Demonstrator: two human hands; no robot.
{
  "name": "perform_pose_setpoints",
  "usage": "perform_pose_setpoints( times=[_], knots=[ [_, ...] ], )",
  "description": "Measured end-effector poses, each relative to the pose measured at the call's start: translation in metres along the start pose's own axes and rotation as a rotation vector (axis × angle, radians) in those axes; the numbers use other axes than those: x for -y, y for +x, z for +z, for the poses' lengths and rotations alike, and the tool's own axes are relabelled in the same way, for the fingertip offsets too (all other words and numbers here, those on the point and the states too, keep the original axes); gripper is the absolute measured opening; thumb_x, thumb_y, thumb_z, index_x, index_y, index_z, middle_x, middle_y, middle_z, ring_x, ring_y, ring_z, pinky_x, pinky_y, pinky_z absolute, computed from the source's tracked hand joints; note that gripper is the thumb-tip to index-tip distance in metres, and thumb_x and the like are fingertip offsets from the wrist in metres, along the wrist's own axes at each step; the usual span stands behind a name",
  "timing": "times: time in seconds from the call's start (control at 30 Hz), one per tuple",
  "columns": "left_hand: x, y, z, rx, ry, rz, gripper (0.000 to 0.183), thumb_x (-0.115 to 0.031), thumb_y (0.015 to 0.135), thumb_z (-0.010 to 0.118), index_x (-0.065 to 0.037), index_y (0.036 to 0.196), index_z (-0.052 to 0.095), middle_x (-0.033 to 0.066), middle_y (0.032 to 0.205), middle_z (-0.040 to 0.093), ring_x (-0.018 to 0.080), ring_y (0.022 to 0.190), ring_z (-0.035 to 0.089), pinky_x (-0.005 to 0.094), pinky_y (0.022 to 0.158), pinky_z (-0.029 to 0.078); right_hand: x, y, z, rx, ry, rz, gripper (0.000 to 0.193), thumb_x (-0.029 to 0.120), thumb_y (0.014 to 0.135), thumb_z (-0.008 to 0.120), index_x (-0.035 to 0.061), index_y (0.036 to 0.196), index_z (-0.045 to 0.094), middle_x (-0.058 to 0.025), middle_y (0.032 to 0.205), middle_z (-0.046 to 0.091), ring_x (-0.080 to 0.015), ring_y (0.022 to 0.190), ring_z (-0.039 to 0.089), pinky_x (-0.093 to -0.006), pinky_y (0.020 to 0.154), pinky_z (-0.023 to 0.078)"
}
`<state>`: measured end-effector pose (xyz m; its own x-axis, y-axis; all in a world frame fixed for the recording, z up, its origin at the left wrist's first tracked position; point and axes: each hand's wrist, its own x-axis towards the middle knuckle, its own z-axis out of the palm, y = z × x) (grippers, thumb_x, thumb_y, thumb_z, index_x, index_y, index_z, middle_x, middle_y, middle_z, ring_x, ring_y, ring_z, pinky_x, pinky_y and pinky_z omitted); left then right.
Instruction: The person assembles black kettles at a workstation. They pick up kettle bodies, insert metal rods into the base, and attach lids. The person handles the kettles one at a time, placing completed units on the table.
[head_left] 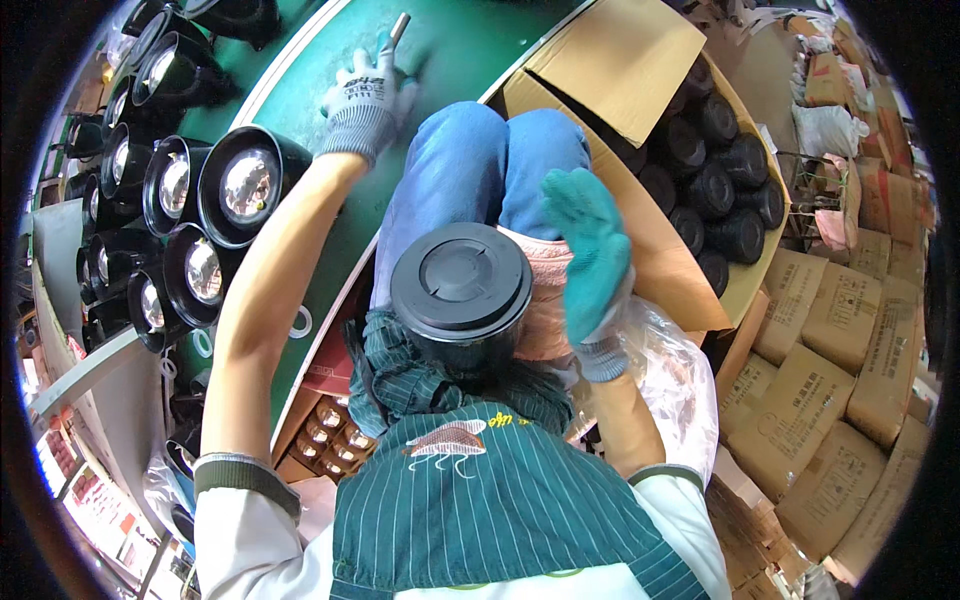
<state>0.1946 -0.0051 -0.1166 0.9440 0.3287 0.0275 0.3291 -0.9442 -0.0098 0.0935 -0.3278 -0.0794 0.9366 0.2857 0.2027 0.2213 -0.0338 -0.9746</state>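
Observation:
In my lap stands a round black container (462, 282) with a black lid, tilted slightly and resting against my dark green striped apron (480, 500). My left hand (368, 95), in a grey knitted glove, reaches forward over the green tabletop with its fingers spread. A short metal rod (399, 30) touches its index fingertip; a firm grip on it does not show. To the right of the container, my right hand (590, 262) is raised in a glove with a teal palm. Its fingers are stretched out, apart from the container and holding nothing.
Several black vessels with shiny inner walls (247, 186) are stacked at the left of the green table (470, 45). An open carton (745, 285) of black lidded containers sits at the right. Closed cartons (800, 420) pile up beyond it. White rings (302, 322) lie near my left forearm.

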Motion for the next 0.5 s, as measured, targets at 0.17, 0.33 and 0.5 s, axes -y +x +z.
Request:
perform_pose_setpoints(
  times=[0.17,0.33,0.5],
  knots=[
    [-0.013,-0.125,-0.094,-0.161,-0.905,0.181,0.05,-0.027,0.105,0.053,-0.005,0.15,0.05,0.0223,0.143,0.059,0.0332,0.131,0.059,0.0408,0.111,0.046,0.021,0.018,-0.035,-0.224,0.254,0.027,0.086,0.067,0.104,0.033,-0.0033,0.153,0.041,-0.027,0.15,0.051,-0.0403,0.14,0.05,-0.0531,0.121,0.034],
    [-0.001,-0.206,-0.036,-0.325,-1.663,0.013,0.091,-0.072,0.1,0.041,0.001,0.155,0.039,0.0209,0.146,0.057,0.0326,0.136,0.054,0.0472,0.119,0.037,0.015,0.03,-0.018,-0.365,0.273,-0.012,0.086,0.071,0.103,0.031,-0.0021,0.146,0.047,-0.0257,0.144,0.055,-0.0381,0.136,0.051,-0.051,0.118,0.036],
    [-0.049,-0.186,-0.057,-0.068,-1.897,0.01,0.117,-0.091,0.088,0.028,0.003,0.157,0.034,0.0247,0.15,0.052,0.0363,0.14,0.05,0.0486,0.122,0.032,-0.011,0.033,0.043,-0.168,0.252,0.028,0.081,0.068,0.104,0.029,-0.0014,0.137,0.054,-0.022,0.137,0.06,-0.0337,0.13,0.055,-0.046,0.114,0.038]
  ],
)
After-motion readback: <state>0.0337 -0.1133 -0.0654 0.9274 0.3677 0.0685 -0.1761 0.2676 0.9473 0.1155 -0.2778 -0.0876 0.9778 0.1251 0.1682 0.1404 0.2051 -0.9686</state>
